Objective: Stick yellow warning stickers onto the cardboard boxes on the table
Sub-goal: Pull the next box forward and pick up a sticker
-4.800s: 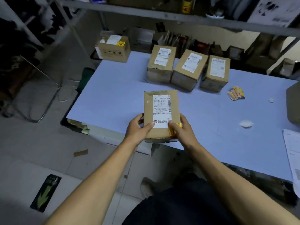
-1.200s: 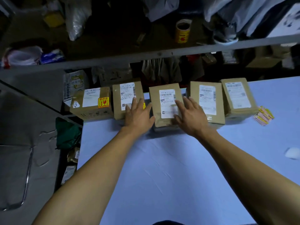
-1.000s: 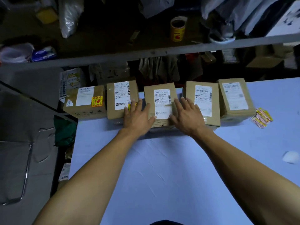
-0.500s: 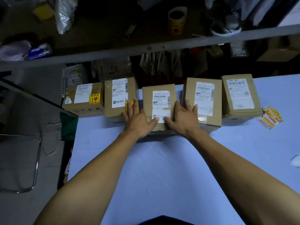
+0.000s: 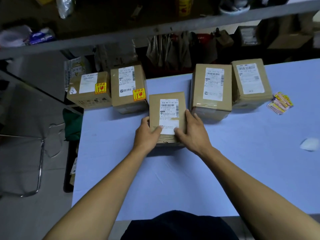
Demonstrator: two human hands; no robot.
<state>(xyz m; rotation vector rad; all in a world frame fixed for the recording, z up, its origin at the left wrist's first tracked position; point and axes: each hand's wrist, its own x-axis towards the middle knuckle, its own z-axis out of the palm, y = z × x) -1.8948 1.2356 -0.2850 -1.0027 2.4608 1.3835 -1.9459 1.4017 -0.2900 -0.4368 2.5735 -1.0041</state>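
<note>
A cardboard box with a white label (image 5: 166, 111) sits on the blue table (image 5: 173, 179), nearer to me than the row of boxes. My left hand (image 5: 147, 134) grips its left side and my right hand (image 5: 191, 131) grips its right side, thumbs on top. No yellow sticker shows on its top. Two boxes at the left (image 5: 90, 89) (image 5: 129, 87) each carry a yellow warning sticker. Two boxes at the right (image 5: 212, 89) (image 5: 249, 82) show only white labels. A pile of yellow stickers (image 5: 280, 103) lies at the right.
A metal shelf rail (image 5: 155, 30) crosses above the far table edge, with clutter behind it. A white crumpled scrap (image 5: 310, 144) lies on the table at the right. A metal chair frame (image 5: 39, 170) stands on the floor at the left.
Both hands have closed on the middle box and drawn it out of the row toward me. Before that, the box with the sticker had been set into the row at the left.
</note>
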